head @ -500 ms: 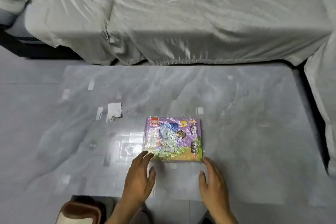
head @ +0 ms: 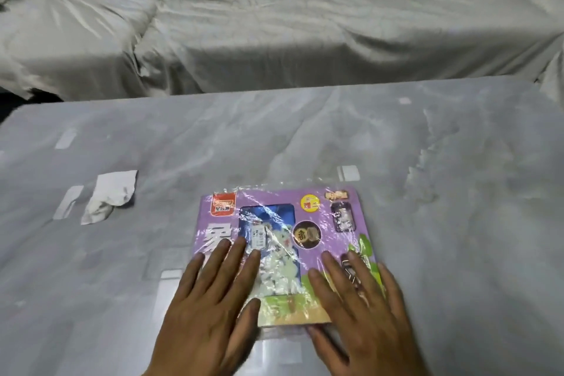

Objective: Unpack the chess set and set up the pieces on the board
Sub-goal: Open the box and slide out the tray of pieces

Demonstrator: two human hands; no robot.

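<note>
Purple plastic-wrapped chess set box (head: 283, 241) lies flat on the grey tabletop (head: 427, 192); left hand (head: 210, 305) and right hand (head: 363, 311) rest on its near half, fingers (head: 227, 256) straight and spread.

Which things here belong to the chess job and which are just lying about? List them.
For the job:
chess set, still in its plastic wrap
left hand, flat on it
right hand, flat on it

Lying about:
crumpled paper
table
sofa
</note>
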